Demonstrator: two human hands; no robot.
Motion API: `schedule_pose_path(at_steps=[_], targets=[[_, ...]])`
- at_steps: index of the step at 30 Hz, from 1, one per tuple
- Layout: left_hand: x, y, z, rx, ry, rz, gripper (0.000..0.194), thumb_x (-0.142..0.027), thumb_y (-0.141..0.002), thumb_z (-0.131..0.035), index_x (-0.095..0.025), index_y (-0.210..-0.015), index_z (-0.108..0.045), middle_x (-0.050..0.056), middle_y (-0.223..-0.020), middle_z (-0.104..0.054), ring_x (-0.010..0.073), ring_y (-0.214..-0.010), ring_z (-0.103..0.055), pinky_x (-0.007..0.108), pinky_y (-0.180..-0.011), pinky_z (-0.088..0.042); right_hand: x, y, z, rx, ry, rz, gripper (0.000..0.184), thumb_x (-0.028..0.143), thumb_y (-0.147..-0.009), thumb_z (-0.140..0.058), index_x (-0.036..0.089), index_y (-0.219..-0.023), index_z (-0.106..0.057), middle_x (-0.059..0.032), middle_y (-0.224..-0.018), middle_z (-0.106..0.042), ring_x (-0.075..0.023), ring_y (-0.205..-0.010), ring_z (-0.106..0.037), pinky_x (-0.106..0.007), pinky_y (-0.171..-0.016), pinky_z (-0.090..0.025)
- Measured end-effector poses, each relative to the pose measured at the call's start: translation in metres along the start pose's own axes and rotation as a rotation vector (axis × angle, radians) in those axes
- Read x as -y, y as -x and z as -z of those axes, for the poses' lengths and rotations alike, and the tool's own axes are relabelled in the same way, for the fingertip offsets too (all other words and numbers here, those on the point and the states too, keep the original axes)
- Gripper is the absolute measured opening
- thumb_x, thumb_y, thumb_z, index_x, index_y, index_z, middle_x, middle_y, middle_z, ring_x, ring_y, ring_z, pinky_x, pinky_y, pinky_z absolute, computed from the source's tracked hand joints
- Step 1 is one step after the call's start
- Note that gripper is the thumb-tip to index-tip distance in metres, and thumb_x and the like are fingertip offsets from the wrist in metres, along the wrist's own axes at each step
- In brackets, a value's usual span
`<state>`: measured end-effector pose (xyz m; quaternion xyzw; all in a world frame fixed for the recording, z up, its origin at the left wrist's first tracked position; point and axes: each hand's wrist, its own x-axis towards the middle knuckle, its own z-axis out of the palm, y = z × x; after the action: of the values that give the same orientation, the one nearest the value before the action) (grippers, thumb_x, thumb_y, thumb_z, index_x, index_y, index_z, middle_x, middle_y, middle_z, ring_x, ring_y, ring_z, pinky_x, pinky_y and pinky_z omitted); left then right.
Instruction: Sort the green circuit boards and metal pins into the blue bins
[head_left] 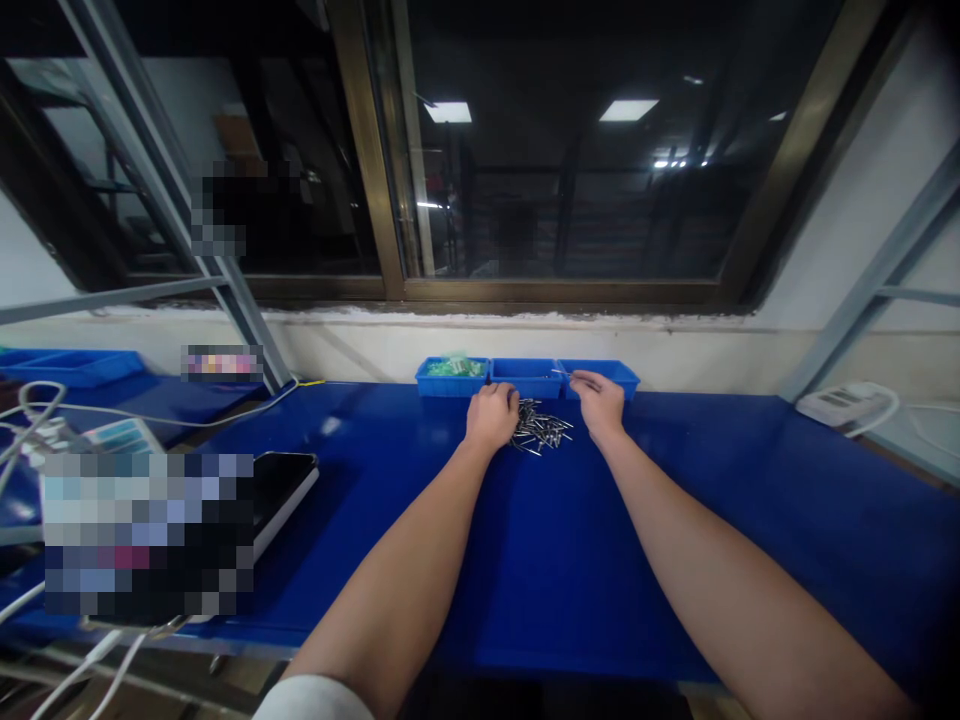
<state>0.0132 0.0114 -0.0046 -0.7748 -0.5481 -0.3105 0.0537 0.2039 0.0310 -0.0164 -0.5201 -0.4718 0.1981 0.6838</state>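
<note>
A loose pile of thin, shiny metal pins (541,430) lies on the blue tabletop between my hands. My left hand (493,415) rests at the pile's left edge, its fingers curled down; whatever they hold is hidden. My right hand (604,405) is raised to the right of the pile, thumb and fingers pinched on one thin metal pin (560,372) that points left. Behind the hands, three blue bins stand in a row: the left bin (452,386) with green and clear plastic pieces (457,366), the middle bin (525,378) and the right bin (626,380), partly covered by my right hand.
A dark-screened phone (289,490) lies at the left beside a blurred-out area, with white cables near it. A white power strip (847,402) sits at the far right. Grey metal posts and a window frame (555,292) rise behind the blue table (360,540).
</note>
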Motion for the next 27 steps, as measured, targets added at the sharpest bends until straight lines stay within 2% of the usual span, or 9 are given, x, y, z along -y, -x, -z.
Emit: schedule_pose_path(at_steps=[3, 6, 8, 12, 15, 18, 22, 27], targets=[[0.001, 0.0, 0.001, -0.012, -0.02, 0.018, 0.028, -0.029, -0.091, -0.036, -0.02, -0.103, -0.06, 0.007, -0.102, -0.064, 0.0215, -0.099, -0.054, 0.033, -0.088, -0.042, -0.003, -0.005, 0.005, -0.087, 0.099, 0.011, 0.039, 0.025, -0.063, -0.06, 0.014, -0.1, -0.068, -0.0095, -0.096, -0.07, -0.021, -0.08, -0.063, -0.035, -0.079, -0.049], [0.002, 0.0, 0.0, 0.001, -0.031, 0.04, 0.027, -0.026, -0.089, -0.037, -0.02, -0.102, -0.06, 0.007, -0.103, -0.063, 0.0217, -0.1, -0.054, 0.033, -0.088, -0.042, -0.005, -0.006, 0.008, -0.087, 0.241, 0.01, 0.047, 0.026, -0.064, -0.059, 0.015, -0.11, -0.064, -0.0095, -0.103, -0.068, -0.0219, -0.082, -0.062, -0.037, -0.08, -0.047], [0.003, 0.0, -0.001, 0.029, -0.033, 0.07, 0.028, -0.026, -0.089, -0.037, -0.02, -0.104, -0.06, 0.008, -0.104, -0.063, 0.0219, -0.101, -0.054, 0.033, -0.087, -0.042, -0.005, -0.004, 0.009, -0.043, 0.345, 0.049, 0.052, 0.025, -0.064, -0.059, 0.016, -0.115, -0.062, -0.0099, -0.108, -0.065, -0.0245, -0.092, -0.059, -0.039, -0.085, -0.044], [0.005, 0.0, -0.004, 0.127, -0.005, 0.111, 0.033, -0.036, -0.088, -0.04, -0.02, -0.111, -0.057, 0.009, -0.11, -0.061, 0.0234, -0.105, -0.054, 0.034, -0.087, -0.042, -0.005, 0.0, 0.006, 0.034, 0.519, 0.252, 0.047, 0.023, -0.066, -0.056, 0.018, -0.113, -0.063, -0.011, -0.117, -0.059, -0.0265, -0.111, -0.049, -0.044, -0.097, -0.035], [0.004, 0.001, -0.007, 0.199, 0.02, 0.087, 0.044, -0.048, -0.086, -0.04, -0.02, -0.116, -0.055, 0.009, -0.115, -0.06, 0.0246, -0.107, -0.054, 0.034, -0.088, -0.042, -0.005, 0.005, 0.0, 0.134, 0.576, 0.332, 0.038, 0.025, -0.07, -0.055, 0.019, -0.106, -0.067, -0.0107, -0.112, -0.06, -0.025, -0.109, -0.049, -0.041, -0.096, -0.035], [0.001, 0.003, -0.008, 0.237, 0.018, 0.043, 0.051, -0.054, -0.085, -0.039, -0.02, -0.12, -0.054, 0.01, -0.119, -0.057, 0.025, -0.11, -0.052, 0.034, -0.091, -0.041, -0.007, 0.012, -0.007, 0.301, 0.635, 0.363, 0.035, 0.031, -0.072, -0.057, 0.019, -0.103, -0.068, -0.0107, -0.108, -0.062, -0.0248, -0.106, -0.05, -0.04, -0.094, -0.035], [0.0, 0.005, -0.009, 0.297, 0.012, -0.015, 0.048, -0.052, -0.086, -0.038, -0.02, -0.119, -0.055, 0.01, -0.121, -0.056, 0.0234, -0.111, -0.052, 0.033, -0.093, -0.04, -0.01, 0.02, -0.014, 0.465, 0.746, 0.297, 0.031, 0.038, -0.073, -0.06, 0.021, -0.097, -0.07, -0.0104, -0.102, -0.064, -0.0259, -0.101, -0.052, -0.041, -0.089, -0.037], [0.0, 0.005, -0.011, 0.346, 0.035, -0.055, 0.045, -0.046, -0.087, -0.039, -0.022, -0.122, -0.052, 0.009, -0.13, -0.052, 0.0233, -0.12, -0.048, 0.034, -0.099, -0.038, -0.006, 0.022, -0.014, 0.542, 0.753, 0.309, 0.016, 0.029, -0.075, -0.058, 0.025, -0.079, -0.072, -0.0052, -0.085, -0.068, -0.0209, -0.085, -0.058, -0.034, -0.082, -0.041]])
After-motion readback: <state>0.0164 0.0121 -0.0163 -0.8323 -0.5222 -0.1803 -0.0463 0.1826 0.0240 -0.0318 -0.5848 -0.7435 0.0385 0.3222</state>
